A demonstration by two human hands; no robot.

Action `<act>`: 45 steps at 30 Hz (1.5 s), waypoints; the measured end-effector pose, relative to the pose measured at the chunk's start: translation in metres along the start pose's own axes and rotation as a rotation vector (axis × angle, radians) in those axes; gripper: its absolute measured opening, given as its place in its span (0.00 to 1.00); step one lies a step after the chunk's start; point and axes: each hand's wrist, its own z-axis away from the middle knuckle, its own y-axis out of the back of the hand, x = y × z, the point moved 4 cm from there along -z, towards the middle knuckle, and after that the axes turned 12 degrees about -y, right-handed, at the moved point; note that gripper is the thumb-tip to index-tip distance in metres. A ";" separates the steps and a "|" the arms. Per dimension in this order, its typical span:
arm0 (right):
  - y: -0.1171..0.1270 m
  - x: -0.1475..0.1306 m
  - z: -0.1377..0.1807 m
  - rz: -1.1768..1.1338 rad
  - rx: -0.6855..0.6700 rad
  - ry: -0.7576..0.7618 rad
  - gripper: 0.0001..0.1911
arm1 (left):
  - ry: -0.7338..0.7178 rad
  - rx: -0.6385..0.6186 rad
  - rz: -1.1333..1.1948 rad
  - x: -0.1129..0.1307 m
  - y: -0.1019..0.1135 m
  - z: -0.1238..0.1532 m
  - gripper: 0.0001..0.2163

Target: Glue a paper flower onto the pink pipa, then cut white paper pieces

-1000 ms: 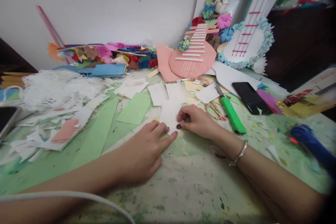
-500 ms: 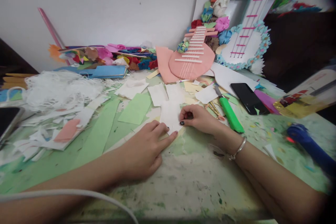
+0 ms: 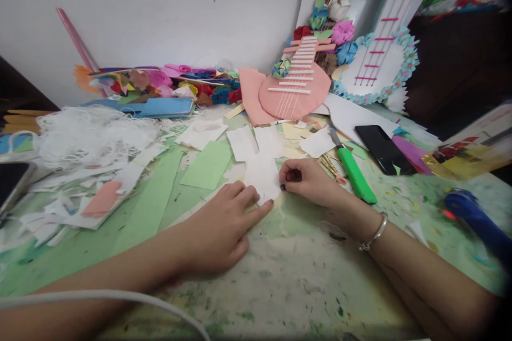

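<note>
A white piece of paper [image 3: 262,173] lies on the table in front of me. My left hand [image 3: 224,224] rests palm down at its lower left, index finger stretched along the bottom edge and pressing it, the other fingers bent a little. At the paper's right edge, my right hand [image 3: 308,184] is closed in a pinch, thumb and forefinger at the edge; how much paper is between them is hard to see. Two more white paper pieces [image 3: 242,142] [image 3: 268,139] touch or overlap its top. A green paper piece [image 3: 206,165] lies to the left.
A green-handled cutter [image 3: 356,175], scissors [image 3: 332,168] and a black phone [image 3: 384,149] lie to the right, with a blue tool [image 3: 476,218] beyond. Tangled white string [image 3: 96,136] is at left. A pink paper instrument [image 3: 296,90] leans at the back. A white cable [image 3: 120,294] crosses my left forearm.
The right hand has shifted very slightly to the right, still pinched at the paper's edge. The left hand stays almost still. The view has also turned a little.
</note>
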 end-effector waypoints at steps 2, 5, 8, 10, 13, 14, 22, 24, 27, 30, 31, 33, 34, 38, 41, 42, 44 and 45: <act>0.003 -0.007 0.008 0.066 0.064 0.067 0.11 | -0.018 0.046 0.042 -0.004 0.001 0.001 0.29; -0.001 -0.022 0.028 0.196 0.079 0.216 0.11 | 0.018 0.194 0.202 -0.016 0.004 0.003 0.28; -0.012 -0.030 0.051 0.299 0.057 0.358 0.13 | 0.147 0.375 0.416 -0.035 0.003 0.003 0.20; -0.019 -0.031 0.062 0.339 0.056 0.435 0.15 | 0.228 0.435 0.505 -0.046 0.001 0.002 0.14; -0.025 -0.031 0.071 0.381 0.062 0.504 0.17 | 0.265 0.436 0.488 -0.056 -0.001 -0.004 0.10; -0.025 -0.031 0.073 0.388 0.069 0.515 0.18 | 0.256 0.418 0.464 -0.057 -0.001 -0.007 0.10; -0.027 -0.034 0.073 0.420 0.090 0.550 0.21 | 0.213 0.275 0.420 -0.058 -0.001 -0.016 0.02; -0.028 -0.033 0.074 0.427 0.083 0.545 0.22 | 0.208 0.268 0.423 -0.059 -0.002 -0.017 0.02; -0.028 -0.032 0.076 0.453 0.061 0.540 0.24 | 0.222 0.273 0.416 -0.060 -0.004 -0.018 0.02; -0.028 -0.031 0.077 0.453 0.044 0.547 0.23 | 0.247 0.271 0.397 -0.060 -0.004 -0.020 0.03; -0.028 -0.031 0.077 0.451 0.044 0.548 0.23 | 0.255 0.264 0.392 -0.059 -0.004 -0.021 0.03; -0.028 -0.031 0.077 0.459 0.039 0.549 0.22 | 0.265 0.250 0.384 -0.058 -0.004 -0.022 0.04; -0.028 -0.031 0.077 0.467 0.036 0.549 0.22 | 0.265 0.245 0.379 -0.058 -0.004 -0.022 0.04; -0.029 -0.030 0.078 0.483 0.029 0.543 0.22 | 0.227 0.251 0.345 -0.056 -0.004 -0.022 0.05; -0.030 -0.029 0.078 0.503 0.030 0.546 0.23 | 0.218 0.255 0.332 -0.056 -0.005 -0.021 0.05; -0.030 -0.029 0.079 0.519 0.035 0.551 0.24 | 0.223 0.254 0.330 -0.056 -0.005 -0.020 0.05; -0.030 -0.029 0.079 0.556 0.047 0.566 0.25 | 0.235 0.252 0.333 -0.056 -0.006 -0.020 0.04; -0.030 -0.029 0.080 0.576 0.052 0.572 0.26 | 0.241 0.251 0.336 -0.057 -0.006 -0.020 0.04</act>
